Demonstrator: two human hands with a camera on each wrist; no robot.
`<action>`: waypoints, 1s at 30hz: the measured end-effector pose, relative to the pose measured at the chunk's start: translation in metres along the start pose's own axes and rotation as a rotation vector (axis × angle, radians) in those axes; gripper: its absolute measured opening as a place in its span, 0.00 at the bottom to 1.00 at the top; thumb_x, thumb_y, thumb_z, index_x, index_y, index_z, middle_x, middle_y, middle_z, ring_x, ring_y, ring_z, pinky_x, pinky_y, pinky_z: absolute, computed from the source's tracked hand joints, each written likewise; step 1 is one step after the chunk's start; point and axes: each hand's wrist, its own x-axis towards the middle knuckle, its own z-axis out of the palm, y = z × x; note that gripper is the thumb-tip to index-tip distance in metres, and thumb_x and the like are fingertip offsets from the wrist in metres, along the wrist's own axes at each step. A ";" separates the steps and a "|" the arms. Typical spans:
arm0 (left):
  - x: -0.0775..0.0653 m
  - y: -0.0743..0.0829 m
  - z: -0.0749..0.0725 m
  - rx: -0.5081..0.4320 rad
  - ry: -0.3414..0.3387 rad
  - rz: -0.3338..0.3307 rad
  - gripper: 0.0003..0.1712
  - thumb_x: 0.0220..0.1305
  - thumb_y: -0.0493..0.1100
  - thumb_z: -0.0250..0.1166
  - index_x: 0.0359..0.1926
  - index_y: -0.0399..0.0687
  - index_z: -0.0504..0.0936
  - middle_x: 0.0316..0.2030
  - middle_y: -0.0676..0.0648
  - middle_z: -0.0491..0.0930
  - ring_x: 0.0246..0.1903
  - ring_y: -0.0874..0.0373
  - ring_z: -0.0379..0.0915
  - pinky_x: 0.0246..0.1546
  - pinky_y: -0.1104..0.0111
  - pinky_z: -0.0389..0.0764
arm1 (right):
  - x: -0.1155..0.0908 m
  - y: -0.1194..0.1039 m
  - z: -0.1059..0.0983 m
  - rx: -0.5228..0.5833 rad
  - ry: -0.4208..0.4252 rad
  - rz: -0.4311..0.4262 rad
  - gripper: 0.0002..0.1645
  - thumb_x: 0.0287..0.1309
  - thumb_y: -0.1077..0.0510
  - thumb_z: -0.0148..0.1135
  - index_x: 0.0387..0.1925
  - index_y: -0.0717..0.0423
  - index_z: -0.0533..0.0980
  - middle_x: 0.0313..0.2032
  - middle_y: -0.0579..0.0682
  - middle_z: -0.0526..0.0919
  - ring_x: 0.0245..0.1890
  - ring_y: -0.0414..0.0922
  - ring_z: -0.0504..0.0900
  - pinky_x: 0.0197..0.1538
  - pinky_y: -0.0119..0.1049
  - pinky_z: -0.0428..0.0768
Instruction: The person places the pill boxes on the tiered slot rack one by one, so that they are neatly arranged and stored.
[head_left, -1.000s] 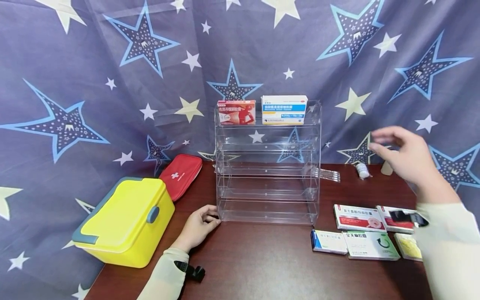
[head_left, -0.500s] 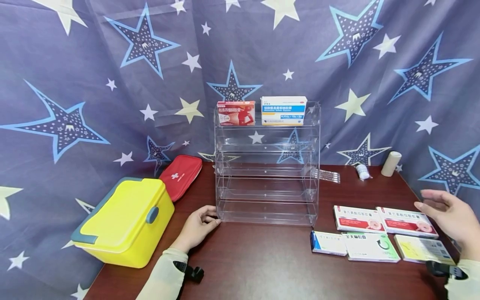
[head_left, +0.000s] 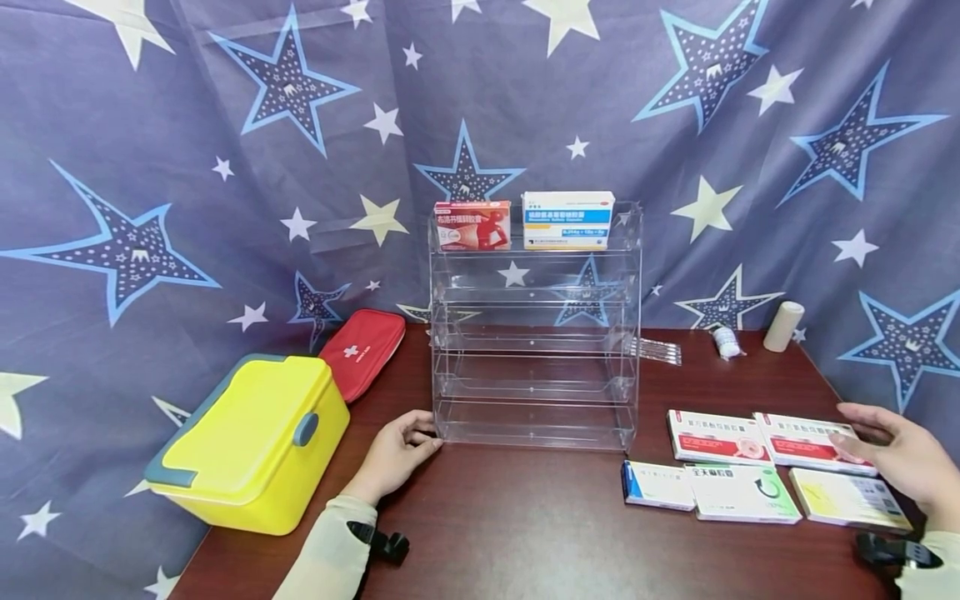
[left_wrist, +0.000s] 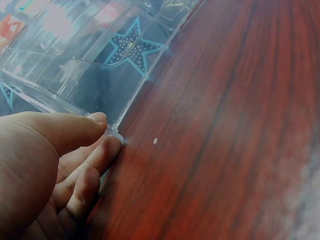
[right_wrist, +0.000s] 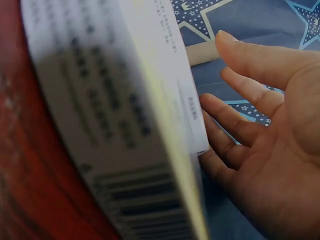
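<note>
A clear tiered display rack (head_left: 534, 362) stands mid-table. A red medicine box (head_left: 473, 227) and a white-and-blue medicine box (head_left: 567, 221) sit on its top tier. My left hand (head_left: 397, 454) pinches the rack's lower left front corner; in the left wrist view the thumb lies over the clear edge and fingers (left_wrist: 107, 150) under it. My right hand (head_left: 903, 454) is at the right end of a red-and-white medicine box (head_left: 813, 442), thumb over it and fingers apart. In the right wrist view its fingers (right_wrist: 245, 125) are loosely extended, beside a box's white end.
Flat medicine boxes lie at right: another red-and-white one (head_left: 718, 437), a green-and-white one (head_left: 742, 493), a blue-and-white one (head_left: 657, 485) and a yellow one (head_left: 850, 499). A yellow lidded case (head_left: 251, 442) and red pouch (head_left: 362, 353) stand left. Behind are a bandage roll (head_left: 725, 342) and beige cylinder (head_left: 783, 327).
My right hand has come down from above the table's back right to the medicine boxes, lastly shifting slightly lower over the red-and-white one. The left hand and rack stay in place.
</note>
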 end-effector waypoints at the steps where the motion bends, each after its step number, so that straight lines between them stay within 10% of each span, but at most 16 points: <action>1: 0.000 0.000 0.000 0.002 0.001 -0.002 0.21 0.64 0.35 0.76 0.57 0.46 0.83 0.46 0.47 0.86 0.40 0.56 0.86 0.43 0.69 0.84 | 0.000 0.001 0.001 -0.004 -0.005 0.005 0.44 0.72 0.48 0.67 0.70 0.78 0.62 0.62 0.82 0.69 0.53 0.72 0.72 0.31 0.24 0.65; 16: -0.001 0.002 0.001 -0.007 0.016 -0.013 0.21 0.63 0.33 0.75 0.57 0.43 0.83 0.47 0.44 0.86 0.41 0.51 0.86 0.43 0.70 0.83 | 0.000 0.004 0.005 -0.129 -0.044 0.014 0.45 0.66 0.53 0.72 0.68 0.81 0.62 0.56 0.86 0.67 0.48 0.74 0.73 0.47 0.66 0.71; 30: -0.005 0.024 0.003 0.003 0.020 0.003 0.20 0.63 0.27 0.72 0.56 0.35 0.82 0.45 0.38 0.86 0.41 0.44 0.86 0.42 0.70 0.83 | -0.001 0.003 -0.002 -0.182 -0.067 0.056 0.54 0.65 0.43 0.72 0.63 0.88 0.61 0.48 0.86 0.73 0.36 0.65 0.79 0.37 0.54 0.79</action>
